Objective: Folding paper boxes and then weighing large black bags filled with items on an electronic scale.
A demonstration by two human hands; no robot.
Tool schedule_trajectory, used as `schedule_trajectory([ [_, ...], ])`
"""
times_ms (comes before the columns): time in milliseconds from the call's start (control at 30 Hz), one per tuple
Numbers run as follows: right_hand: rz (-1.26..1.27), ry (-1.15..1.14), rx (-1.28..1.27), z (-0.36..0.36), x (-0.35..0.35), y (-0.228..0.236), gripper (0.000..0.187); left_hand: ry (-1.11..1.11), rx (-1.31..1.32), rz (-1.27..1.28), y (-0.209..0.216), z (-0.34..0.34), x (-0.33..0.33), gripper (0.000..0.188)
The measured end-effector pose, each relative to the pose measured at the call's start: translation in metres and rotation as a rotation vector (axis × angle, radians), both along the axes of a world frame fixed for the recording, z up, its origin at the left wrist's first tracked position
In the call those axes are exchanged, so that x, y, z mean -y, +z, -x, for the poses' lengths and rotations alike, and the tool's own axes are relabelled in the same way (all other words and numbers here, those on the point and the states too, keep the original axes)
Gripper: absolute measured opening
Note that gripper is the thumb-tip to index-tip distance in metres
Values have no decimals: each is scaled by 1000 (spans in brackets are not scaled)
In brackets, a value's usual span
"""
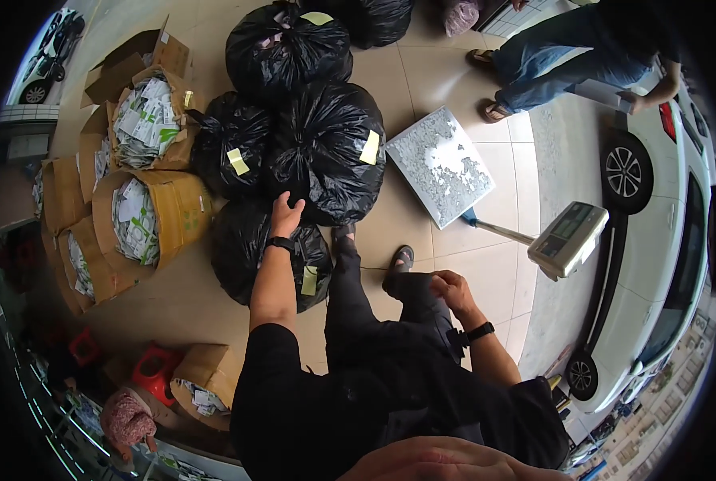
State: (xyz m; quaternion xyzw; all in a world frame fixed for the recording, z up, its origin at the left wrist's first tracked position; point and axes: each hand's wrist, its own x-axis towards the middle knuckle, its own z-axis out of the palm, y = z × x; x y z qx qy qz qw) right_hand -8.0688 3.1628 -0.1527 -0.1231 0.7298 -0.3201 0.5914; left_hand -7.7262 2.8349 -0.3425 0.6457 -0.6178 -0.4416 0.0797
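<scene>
Out in front with the left grip (287, 215), right at the near edge of the big black bag (318, 144), with fingers bent toward the plastic; can't tell from here whether clenched on it or just resting there. Down beside the right thigh with the right grip (453, 290), fingers curled in; can't tell whether grasping anything.

Back to that big bag: sitting on the tiled floor (418, 84), wearing a pale yellow label (370, 147), pressed up to the far bag (286, 52), the smaller bag (222, 132) on the left and the near bag (236, 252) partly behind the left forearm.

Looking right, spotting a platform scale (446, 172) with a display (568, 232) on a pole. Beyond that, catching a person in jeans (546, 60) near a white car (667, 248). Over left, seeing cardboard boxes (183, 216) packed with papers (137, 220).
</scene>
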Motion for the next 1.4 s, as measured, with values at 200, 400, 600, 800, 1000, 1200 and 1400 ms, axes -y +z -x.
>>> schedule_trajectory([
  [200, -47, 88, -85, 6, 42, -79, 32, -58, 237, 204, -95, 37, 104, 81],
  [400, -127, 68, -100, 42, 58, -158, 34, -127, 299, 34, -186, 91, 157, 71],
  [600, -167, 78, -16, 43, 69, -182, 33, -21, 171, -215, -205, 42, 161, 44],
  [800, -182, -65, 92, 48, 91, -197, 30, 73, -182, -185, -105, 82, 127, 33],
  [1000, 99, 338, -71, 11, 247, -236, 39, 5, -177, -8, -90, 104, 85, 32],
  [1200, -18, -135, 370, -59, 383, -266, 31, 59, -133, -29, -64, 114, 61, 32],
  [1400, -16, -463, 470, -93, 411, -252, 17, 44, -246, 74, -34, 115, 64, 26],
])
